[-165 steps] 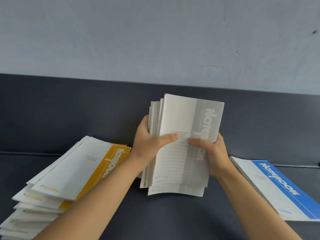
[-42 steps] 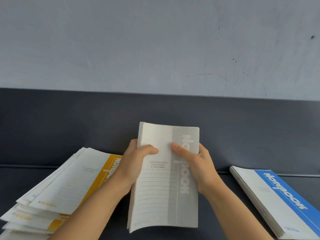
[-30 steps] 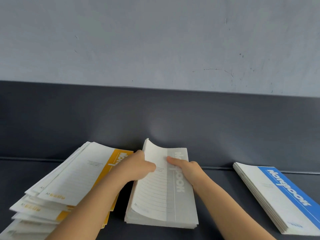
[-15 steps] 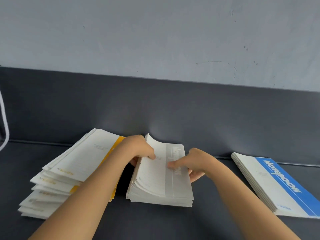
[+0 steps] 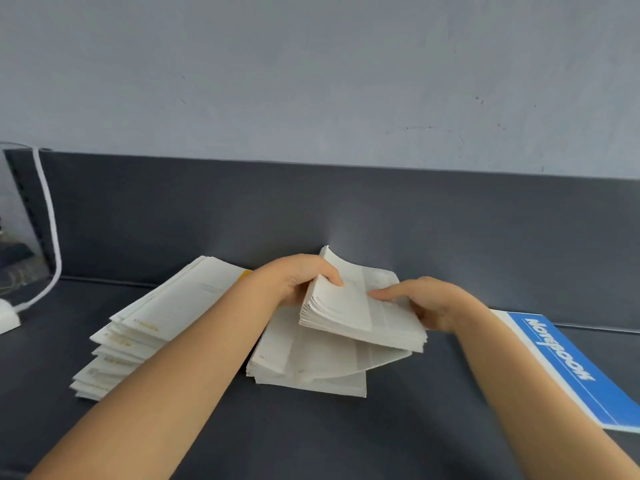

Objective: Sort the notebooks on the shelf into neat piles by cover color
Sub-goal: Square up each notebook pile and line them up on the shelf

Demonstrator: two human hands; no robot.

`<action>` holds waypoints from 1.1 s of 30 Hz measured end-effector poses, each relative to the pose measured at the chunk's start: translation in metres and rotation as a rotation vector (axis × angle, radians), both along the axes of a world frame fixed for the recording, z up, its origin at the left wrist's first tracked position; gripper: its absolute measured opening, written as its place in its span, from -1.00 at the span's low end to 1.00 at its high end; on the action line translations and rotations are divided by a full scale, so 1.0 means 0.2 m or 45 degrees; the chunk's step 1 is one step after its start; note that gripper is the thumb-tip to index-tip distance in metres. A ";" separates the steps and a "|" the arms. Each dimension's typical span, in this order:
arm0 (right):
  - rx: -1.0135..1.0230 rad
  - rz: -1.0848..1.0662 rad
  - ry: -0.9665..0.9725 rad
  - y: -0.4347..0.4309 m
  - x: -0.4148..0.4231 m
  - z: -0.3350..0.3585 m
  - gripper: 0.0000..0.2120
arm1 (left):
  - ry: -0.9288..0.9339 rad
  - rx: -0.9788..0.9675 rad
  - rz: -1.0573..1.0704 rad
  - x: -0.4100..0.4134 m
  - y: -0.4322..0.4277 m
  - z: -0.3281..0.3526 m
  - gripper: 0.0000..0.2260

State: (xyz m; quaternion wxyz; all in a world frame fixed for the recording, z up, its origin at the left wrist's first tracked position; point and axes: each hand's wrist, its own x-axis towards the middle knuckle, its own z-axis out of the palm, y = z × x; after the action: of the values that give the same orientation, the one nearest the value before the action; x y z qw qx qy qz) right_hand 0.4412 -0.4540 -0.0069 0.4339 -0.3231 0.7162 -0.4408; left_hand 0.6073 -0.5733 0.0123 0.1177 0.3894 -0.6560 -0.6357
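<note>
Both hands hold a thick bundle of grey-covered notebooks (image 5: 360, 313), lifted and turned askew above the other grey notebooks (image 5: 311, 368) lying on the dark shelf (image 5: 311, 438). My left hand (image 5: 294, 277) grips the bundle's left edge, thumb on the cover. My right hand (image 5: 426, 301) holds its right edge, one finger stretched across the top. A fanned, uneven pile of yellow-covered notebooks (image 5: 149, 323) lies to the left. A squared pile of blue-covered notebooks (image 5: 568, 368) lies to the right.
The shelf's dark back panel (image 5: 173, 216) rises just behind the piles, with a pale wall above. A white cord (image 5: 52, 237) hangs at the far left beside a clear sheet (image 5: 17, 216), ending near a white block (image 5: 7, 318).
The grey stack was held upright, then laid flat between the yellow and blue piles. Now its upper part is lifted off and twisted, leaving the lower notebooks on the shelf.
</note>
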 end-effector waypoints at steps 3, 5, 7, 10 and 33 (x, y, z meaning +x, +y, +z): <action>0.010 -0.029 -0.005 0.04 -0.04 -0.01 -0.78 | -0.040 -0.011 0.018 -0.08 0.05 -0.01 -0.87; 0.054 -0.036 -0.044 0.06 -0.04 -0.07 -0.79 | -0.090 -0.047 0.034 -0.11 0.08 -0.04 -0.80; 0.071 -0.018 -0.166 0.06 -0.04 -0.14 -0.68 | -0.141 -0.110 0.058 -0.11 0.09 -0.07 -0.79; 0.070 0.061 -0.313 0.08 -0.05 -0.17 -0.63 | -0.188 -0.156 0.114 -0.09 0.09 -0.09 -0.69; 0.046 -0.173 0.330 0.27 -0.21 -0.11 -0.15 | 0.048 -0.253 0.147 -0.44 0.35 -0.23 -0.55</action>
State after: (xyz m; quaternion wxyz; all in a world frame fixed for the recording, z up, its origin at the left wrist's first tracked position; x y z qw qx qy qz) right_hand 0.3998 -0.3996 -0.0288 0.3126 -0.3203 0.7943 -0.4108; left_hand 0.5187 -0.5035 -0.0338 0.2045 0.4011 -0.6898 -0.5670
